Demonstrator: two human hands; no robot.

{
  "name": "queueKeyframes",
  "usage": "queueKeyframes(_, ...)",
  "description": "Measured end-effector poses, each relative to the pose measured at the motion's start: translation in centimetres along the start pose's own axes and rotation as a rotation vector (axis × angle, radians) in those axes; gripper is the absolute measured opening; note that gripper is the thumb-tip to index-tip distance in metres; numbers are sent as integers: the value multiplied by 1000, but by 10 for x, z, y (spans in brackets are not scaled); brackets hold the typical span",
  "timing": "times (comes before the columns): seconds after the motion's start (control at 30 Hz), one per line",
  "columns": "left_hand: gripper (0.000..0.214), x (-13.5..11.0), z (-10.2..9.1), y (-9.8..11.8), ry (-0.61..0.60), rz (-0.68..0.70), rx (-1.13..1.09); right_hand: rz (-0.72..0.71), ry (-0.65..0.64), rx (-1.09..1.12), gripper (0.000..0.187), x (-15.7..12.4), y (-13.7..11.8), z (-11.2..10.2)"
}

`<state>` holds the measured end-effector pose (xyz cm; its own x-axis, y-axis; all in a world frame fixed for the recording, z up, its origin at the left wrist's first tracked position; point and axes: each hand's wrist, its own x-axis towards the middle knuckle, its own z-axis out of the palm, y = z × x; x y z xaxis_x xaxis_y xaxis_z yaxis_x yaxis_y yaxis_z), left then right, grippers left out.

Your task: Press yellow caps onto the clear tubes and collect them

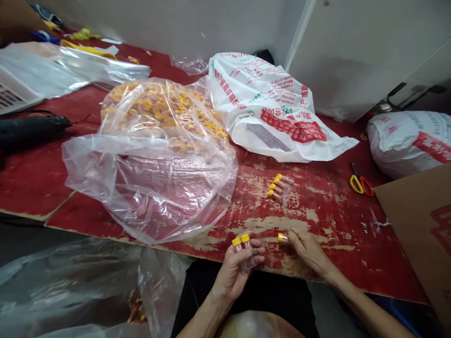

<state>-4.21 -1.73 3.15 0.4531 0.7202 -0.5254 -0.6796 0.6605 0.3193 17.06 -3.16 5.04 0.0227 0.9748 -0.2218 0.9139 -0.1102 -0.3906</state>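
My left hand [237, 272] is closed around two clear tubes with yellow caps [241, 249], the caps sticking out above my fingers. My right hand [310, 251] pinches a third yellow-capped tube [283, 238] between thumb and fingertips, just above the worn red table [327, 211]. A small group of similar tubes [276, 187] lies on the table beyond my hands, out of reach of my fingers. Farther left, a large clear plastic bag [151, 173] holds many yellow caps [158, 110].
A white printed plastic bag [271, 108] lies behind the tubes. Red-and-yellow-handled scissors [359, 184] rest at right, near a white sack [408, 143] and a cardboard sheet [419, 234]. A black cylinder [31, 131] and white crate [14, 89] sit at left.
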Motion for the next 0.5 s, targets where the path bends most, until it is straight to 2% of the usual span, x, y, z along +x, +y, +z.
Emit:
queueKeyframes(0.1, 50, -5, 0, -2, 36, 27, 4, -27, 158, 433, 32, -11, -22, 19)
queueKeyframes(0.17, 50, -6, 0, -5, 29, 58, -27, -63, 210, 516, 26, -17, -46, 29)
queueKeyframes(0.27, 50, -7, 1, -7, 20, 138, -78, -294, 329, 389, 19, -22, -78, 37)
queueKeyframes(0.37, 50, -11, -1, 5, 115, 178, -74, -554, 371, 205, 23, -15, -87, 35)
queueKeyframes(0.43, 50, -19, -8, 24, 218, 209, -34, -587, 412, 158, 22, -1, -77, 30)
queueKeyframes(0.5, 51, -34, -23, 53, 336, 317, 21, -525, 531, 87, 20, 18, -56, 22)
